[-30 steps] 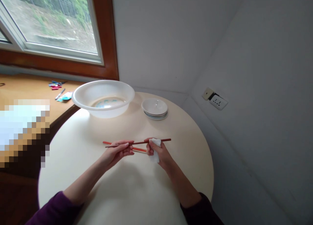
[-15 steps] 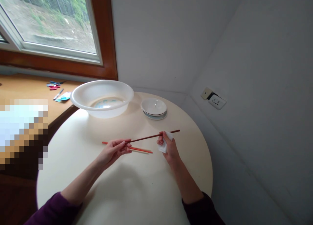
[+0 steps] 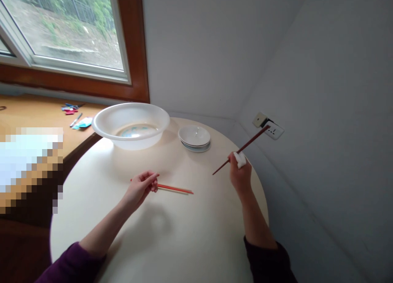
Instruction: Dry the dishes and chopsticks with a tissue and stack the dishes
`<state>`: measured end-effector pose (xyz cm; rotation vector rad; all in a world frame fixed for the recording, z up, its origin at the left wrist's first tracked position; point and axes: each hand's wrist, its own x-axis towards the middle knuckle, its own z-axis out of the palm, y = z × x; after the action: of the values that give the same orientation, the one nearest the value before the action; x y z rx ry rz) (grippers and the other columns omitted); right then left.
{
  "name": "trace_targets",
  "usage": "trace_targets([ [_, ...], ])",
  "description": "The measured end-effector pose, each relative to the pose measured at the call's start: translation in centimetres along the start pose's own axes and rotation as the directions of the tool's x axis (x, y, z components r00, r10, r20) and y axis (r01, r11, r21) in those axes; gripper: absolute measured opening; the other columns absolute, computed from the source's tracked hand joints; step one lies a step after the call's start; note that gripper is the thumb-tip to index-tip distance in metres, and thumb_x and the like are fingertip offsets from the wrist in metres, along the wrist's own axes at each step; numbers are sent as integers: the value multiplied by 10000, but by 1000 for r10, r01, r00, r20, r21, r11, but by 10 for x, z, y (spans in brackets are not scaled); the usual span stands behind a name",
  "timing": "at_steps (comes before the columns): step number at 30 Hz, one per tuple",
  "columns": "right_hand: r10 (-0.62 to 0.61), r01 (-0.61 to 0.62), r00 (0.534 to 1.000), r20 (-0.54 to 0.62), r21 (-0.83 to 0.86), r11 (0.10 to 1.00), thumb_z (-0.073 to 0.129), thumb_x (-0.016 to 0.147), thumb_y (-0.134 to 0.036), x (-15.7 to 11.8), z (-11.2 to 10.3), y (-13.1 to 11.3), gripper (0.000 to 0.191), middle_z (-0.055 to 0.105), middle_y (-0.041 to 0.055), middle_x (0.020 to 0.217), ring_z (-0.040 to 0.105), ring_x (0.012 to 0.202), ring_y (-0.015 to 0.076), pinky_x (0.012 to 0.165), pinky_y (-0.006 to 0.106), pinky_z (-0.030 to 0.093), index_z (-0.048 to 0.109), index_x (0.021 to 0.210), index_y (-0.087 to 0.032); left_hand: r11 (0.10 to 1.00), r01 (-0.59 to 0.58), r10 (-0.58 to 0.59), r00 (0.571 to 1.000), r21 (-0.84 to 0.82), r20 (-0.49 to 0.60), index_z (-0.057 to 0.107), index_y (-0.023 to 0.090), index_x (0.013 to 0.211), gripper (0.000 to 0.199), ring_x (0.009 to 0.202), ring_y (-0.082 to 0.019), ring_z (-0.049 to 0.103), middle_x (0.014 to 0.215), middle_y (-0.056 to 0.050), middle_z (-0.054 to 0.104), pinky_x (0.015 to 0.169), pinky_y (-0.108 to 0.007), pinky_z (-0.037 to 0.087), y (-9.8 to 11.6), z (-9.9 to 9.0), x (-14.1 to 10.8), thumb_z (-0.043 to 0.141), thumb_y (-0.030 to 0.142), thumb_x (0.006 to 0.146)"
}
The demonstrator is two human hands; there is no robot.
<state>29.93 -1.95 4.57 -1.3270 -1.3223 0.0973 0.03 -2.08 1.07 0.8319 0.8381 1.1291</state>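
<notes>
- Two bare hands at the round table (image 3: 215,246), now well apart: the left hand (image 3: 143,189) toward the left, the right hand (image 3: 241,174) over by the right edge.
- Main change: the dark chopstick (image 3: 253,139) has left the left hand; half a second ago both hands had it, stretched between them. It now slants above the right side of the table, one end low to the left, the other up to the far right, crossing the wall socket (image 3: 276,131) in view.
- Meaning for the work, as I judge it: the dark chopstick is in the right hand's charge alone, and the left is freed.
- Right grip: clamped on the dark chopstick, with the white cloth (image 3: 240,159) bunched in the same grasp.
- Left grip: no dark chopstick in it, fingers curled; cannot tell whether thumb and fingertips meet, or whether they touch the orange chopsticks (image 3: 176,188) behind.
- Count, sticks: one dark in hand; on the table a slim bundle, probably two, partly hidden by the left hand.
- Count, rest: one cloth; one large basin (image 3: 138,143), far left; stacked dishes (image 3: 188,134) to its right, at least two.
</notes>
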Motion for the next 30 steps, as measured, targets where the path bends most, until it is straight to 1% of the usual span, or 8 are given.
trace_targets([
  [1,-121,133,989,87,-150,980,481,850,-304,5,-4,4,199,507,7,650,476,623,142,606,262,384,525,697,-186,1000,-21,21,999,-11,-36,595,127,598,271,393,-35,397,444,49,486,416,-174,352,2,-1,1,778,327,599],
  [3,-259,382,897,359,-331,863,469,830,-163,9,-4,10,112,545,42,732,500,712,166,659,265,393,551,755,-179,997,-65,60,993,-37,-103,560,132,564,292,376,-22,331,409,73,414,393,-164,295,5,-5,3,774,328,598],
  [6,-220,606,702,677,-406,684,455,757,-2,4,9,20,252,578,70,826,510,811,185,692,252,389,600,874,-172,991,-124,111,974,-56,-197,551,134,572,291,383,-20,292,406,90,361,392,-165,256,7,-12,8,774,321,591],
  [8,-152,654,640,753,-431,622,462,739,25,-1,20,25,306,586,70,841,510,824,189,691,249,384,620,910,-174,987,-154,137,959,-50,-248,560,133,593,283,392,-22,287,413,93,351,398,-169,252,9,-17,10,772,320,589],
  [21,-14,625,566,824,-418,659,462,785,-16,-11,50,49,349,605,74,899,525,852,179,707,250,381,662,1011,-191,944,-219,297,887,246,-352,549,164,615,281,434,-66,340,462,79,372,461,-220,308,19,-32,14,694,405,621],
  [23,-5,603,571,821,-415,682,479,790,-28,-12,50,51,352,608,76,918,532,867,179,722,249,386,650,1054,-185,857,-197,374,873,477,-312,570,171,610,261,471,-93,394,491,50,445,495,-239,327,23,-37,14,658,415,642],
  [26,3,578,575,818,-409,706,496,803,-53,-14,50,52,336,608,80,916,541,862,178,729,250,393,641,1079,-175,559,-103,431,884,823,-183,634,183,651,215,568,-149,487,641,-12,593,592,-281,374,29,-49,14,602,395,675],
  [30,-13,572,582,813,-398,717,493,800,-42,-16,49,53,345,609,78,916,538,860,177,744,254,402,633,1090,-165,315,-17,337,937,949,-95,700,182,784,263,718,-208,567,888,-78,629,732,-339,395,28,-65,16,518,363,726],
])
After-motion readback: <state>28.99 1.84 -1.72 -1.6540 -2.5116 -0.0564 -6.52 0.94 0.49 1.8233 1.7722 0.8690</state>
